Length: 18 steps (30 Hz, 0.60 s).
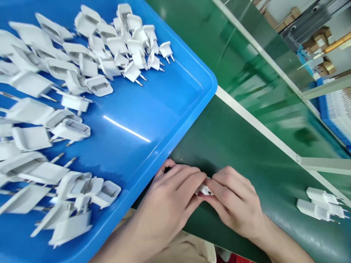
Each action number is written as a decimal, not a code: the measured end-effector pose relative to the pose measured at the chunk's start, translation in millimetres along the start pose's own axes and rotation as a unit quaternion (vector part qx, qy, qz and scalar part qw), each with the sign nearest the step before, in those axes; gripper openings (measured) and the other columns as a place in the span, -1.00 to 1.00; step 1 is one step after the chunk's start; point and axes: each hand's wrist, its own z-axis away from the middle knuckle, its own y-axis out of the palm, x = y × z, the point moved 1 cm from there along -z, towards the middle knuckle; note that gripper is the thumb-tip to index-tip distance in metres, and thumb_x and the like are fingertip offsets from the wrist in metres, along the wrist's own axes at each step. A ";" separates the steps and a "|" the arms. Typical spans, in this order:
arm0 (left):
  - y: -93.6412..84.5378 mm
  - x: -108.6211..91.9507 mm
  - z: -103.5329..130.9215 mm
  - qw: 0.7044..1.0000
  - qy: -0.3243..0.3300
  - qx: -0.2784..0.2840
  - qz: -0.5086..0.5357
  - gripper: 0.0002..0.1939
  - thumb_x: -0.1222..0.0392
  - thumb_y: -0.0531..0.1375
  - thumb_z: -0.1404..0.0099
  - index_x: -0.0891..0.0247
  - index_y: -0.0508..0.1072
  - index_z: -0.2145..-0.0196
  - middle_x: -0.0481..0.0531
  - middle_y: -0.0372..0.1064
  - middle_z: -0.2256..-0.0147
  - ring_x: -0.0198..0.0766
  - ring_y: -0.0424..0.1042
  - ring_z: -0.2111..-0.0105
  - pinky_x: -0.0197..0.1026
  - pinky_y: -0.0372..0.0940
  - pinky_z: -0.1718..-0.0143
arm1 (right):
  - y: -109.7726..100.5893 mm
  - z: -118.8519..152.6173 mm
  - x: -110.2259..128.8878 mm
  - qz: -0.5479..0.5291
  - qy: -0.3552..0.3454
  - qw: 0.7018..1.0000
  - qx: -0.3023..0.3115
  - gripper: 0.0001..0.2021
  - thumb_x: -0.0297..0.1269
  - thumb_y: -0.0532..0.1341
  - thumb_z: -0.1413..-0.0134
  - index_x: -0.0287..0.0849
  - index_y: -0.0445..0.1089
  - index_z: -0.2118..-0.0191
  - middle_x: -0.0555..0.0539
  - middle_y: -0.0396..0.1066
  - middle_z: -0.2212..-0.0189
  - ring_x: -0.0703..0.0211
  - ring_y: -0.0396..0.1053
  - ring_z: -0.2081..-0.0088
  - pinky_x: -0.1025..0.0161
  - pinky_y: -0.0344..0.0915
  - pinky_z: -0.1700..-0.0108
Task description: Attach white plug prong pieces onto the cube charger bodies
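My left hand [175,193] and my right hand [237,199] meet over the green table, close to its front edge. Between their fingertips is a small white plug piece [204,189], mostly covered by the fingers, with a dark metal pin end showing. Both hands are closed around it. Left of my left hand stands a blue tray [189,117] with many white plug housings [72,131] lying loose in it, pins pointing various ways.
Several assembled white plug adapters [322,206] lie on the green table [260,153] at the right. A white metal frame [257,126] runs diagonally behind. Farther right is another blue tray [326,109] with white parts. Cardboard boxes [319,40] stand in the background.
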 end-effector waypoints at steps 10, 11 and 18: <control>-4.5 0.7 -8.3 0.997 0.042 -0.029 -0.065 -0.83 0.27 0.30 -0.40 0.14 0.43 0.08 -0.12 0.51 0.12 -0.22 0.46 0.13 -0.09 0.07 -0.03 | 1.5 -8.6 8.1 0.155 0.023 0.987 0.029 -0.67 -0.21 -0.01 -0.53 -0.17 0.37 0.27 -0.05 0.34 0.37 0.15 0.23 0.36 0.18 0.14 0.31; -5.9 0.4 -11.0 0.997 0.036 -0.030 -0.061 -0.84 0.26 0.32 -0.39 0.14 0.45 0.11 -0.11 0.51 0.13 -0.21 0.46 0.14 -0.08 0.08 -0.02 | 1.5 -9.9 10.0 0.159 0.044 0.985 0.044 -0.67 -0.20 -0.02 -0.54 -0.16 0.36 0.26 -0.05 0.35 0.33 0.15 0.25 0.34 0.18 0.12 0.31; -7.9 -4.3 -14.9 0.999 0.019 -0.005 -0.040 -0.83 0.21 0.36 -0.23 0.23 0.51 0.22 -0.01 0.56 0.22 -0.14 0.52 0.19 -0.11 0.29 0.08 | -4.7 -10.4 28.5 0.102 0.159 0.980 0.059 -0.92 -0.27 0.18 -0.43 -0.11 0.39 0.13 -0.03 0.45 0.17 0.16 0.40 0.23 0.26 -0.01 0.39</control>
